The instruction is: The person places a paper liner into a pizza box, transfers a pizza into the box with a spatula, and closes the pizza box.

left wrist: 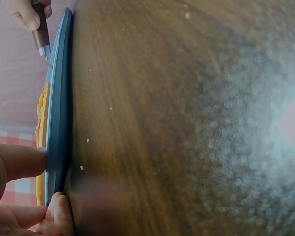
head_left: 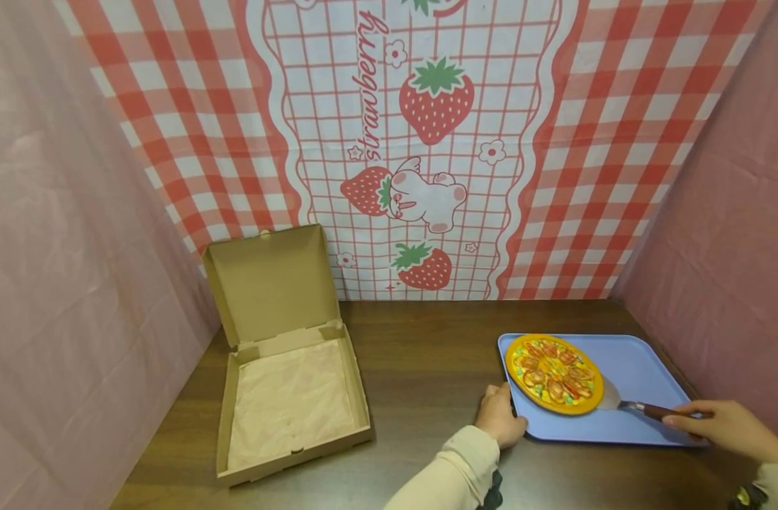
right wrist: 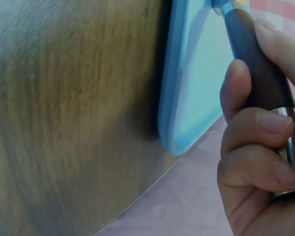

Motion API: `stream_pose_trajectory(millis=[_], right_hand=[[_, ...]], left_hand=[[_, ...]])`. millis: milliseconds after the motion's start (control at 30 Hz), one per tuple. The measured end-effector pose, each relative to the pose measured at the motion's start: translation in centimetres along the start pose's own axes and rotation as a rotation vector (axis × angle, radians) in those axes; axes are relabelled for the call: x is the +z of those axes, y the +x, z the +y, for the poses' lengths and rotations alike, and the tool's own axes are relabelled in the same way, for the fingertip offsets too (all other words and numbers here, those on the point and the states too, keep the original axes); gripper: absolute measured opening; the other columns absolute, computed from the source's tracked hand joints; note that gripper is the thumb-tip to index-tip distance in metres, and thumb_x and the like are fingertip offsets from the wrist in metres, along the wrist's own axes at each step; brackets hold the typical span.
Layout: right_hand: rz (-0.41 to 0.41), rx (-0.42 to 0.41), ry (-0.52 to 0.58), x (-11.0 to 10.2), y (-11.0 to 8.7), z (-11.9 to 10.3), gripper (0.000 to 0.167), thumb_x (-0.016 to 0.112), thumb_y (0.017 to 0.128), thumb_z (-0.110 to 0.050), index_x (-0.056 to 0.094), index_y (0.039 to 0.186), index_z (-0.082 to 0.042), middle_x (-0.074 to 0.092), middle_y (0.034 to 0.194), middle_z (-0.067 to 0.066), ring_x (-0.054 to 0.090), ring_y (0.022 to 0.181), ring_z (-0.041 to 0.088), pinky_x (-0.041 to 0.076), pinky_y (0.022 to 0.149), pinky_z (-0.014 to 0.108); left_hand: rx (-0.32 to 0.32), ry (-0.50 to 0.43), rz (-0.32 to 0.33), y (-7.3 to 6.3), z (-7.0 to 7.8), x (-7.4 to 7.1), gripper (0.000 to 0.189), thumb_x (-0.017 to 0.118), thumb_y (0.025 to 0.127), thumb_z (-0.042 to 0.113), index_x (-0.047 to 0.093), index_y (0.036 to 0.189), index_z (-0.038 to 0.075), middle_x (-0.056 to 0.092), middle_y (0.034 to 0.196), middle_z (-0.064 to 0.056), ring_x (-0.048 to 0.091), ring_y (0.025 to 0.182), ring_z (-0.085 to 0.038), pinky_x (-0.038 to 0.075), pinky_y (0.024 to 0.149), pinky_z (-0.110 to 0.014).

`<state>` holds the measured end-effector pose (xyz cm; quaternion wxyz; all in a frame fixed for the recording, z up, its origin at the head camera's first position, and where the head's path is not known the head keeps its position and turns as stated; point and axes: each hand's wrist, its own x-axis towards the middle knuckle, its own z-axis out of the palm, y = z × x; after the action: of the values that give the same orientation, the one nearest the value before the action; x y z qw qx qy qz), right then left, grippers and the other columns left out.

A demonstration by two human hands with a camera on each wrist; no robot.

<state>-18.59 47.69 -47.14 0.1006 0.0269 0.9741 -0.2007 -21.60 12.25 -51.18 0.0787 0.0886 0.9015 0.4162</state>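
A round pizza (head_left: 555, 374) with a yellow-orange rim lies at the left end of a blue tray (head_left: 644, 368). My left hand (head_left: 502, 418) grips the tray's left edge near its front corner; in the left wrist view the thumb (left wrist: 24, 161) lies on the rim, with fingers at the outer side. Curled round the dark handle of a pizza server (head_left: 660, 411) is my right hand (head_left: 723, 425). The server's metal blade reaches the pizza's right edge, and its front part is hidden beneath. In the right wrist view, fingers wrap the handle (right wrist: 260, 64).
An open cardboard pizza box (head_left: 357, 386) stands on the left of the brown wooden table (head_left: 421, 368), lid raised, lined with crumpled brown paper (head_left: 293, 404). Behind hangs a strawberry-print cloth (head_left: 427, 142). Pink cloth hangs at both sides. Small pale crumbs (left wrist: 87, 140) dot the table.
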Motion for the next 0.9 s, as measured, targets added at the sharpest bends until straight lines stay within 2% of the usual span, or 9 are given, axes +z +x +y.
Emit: stream_pose_trajectory(millis=[333, 600, 900], right_hand=[[0.021, -0.01, 0.043, 0.6, 1.2, -1.5, 0.053, 0.068, 0.088, -0.047, 0.072, 0.106, 0.003, 0.061, 0.065, -0.003, 0.04, 0.05, 0.007, 0.035, 0.047, 0.023], [-0.02, 0.001, 0.069, 0.9, 2.2, -2.6, 0.058, 0.067, 0.087, -0.052, 0.072, 0.106, 0.002, 0.061, 0.067, -0.003, 0.043, 0.057, 0.009, 0.032, 0.05, 0.023], [-0.034, -0.004, 0.088, 0.8, 1.9, -3.6, 0.051, 0.068, 0.088, -0.047, 0.071, 0.105, 0.001, 0.061, 0.068, -0.003, 0.044, 0.058, 0.009, 0.033, 0.051, 0.023]], left_hand=[[-0.006, -0.005, 0.01, 0.3, -0.1, 0.4, 0.069, 0.074, 0.077, 0.015, 0.051, 0.141, 0.007, 0.055, 0.115, -0.004, 0.056, 0.11, -0.014, 0.047, 0.098, -0.022], [0.0, 0.007, 0.01, 0.0, 0.1, 0.2, 0.068, 0.074, 0.077, 0.015, 0.051, 0.141, 0.006, 0.056, 0.115, -0.005, 0.057, 0.109, -0.014, 0.048, 0.098, -0.022], [-0.002, 0.026, 0.005, 0.0, 0.1, 0.0, 0.073, 0.074, 0.076, 0.015, 0.048, 0.144, 0.009, 0.055, 0.115, -0.003, 0.057, 0.106, -0.015, 0.048, 0.095, -0.022]])
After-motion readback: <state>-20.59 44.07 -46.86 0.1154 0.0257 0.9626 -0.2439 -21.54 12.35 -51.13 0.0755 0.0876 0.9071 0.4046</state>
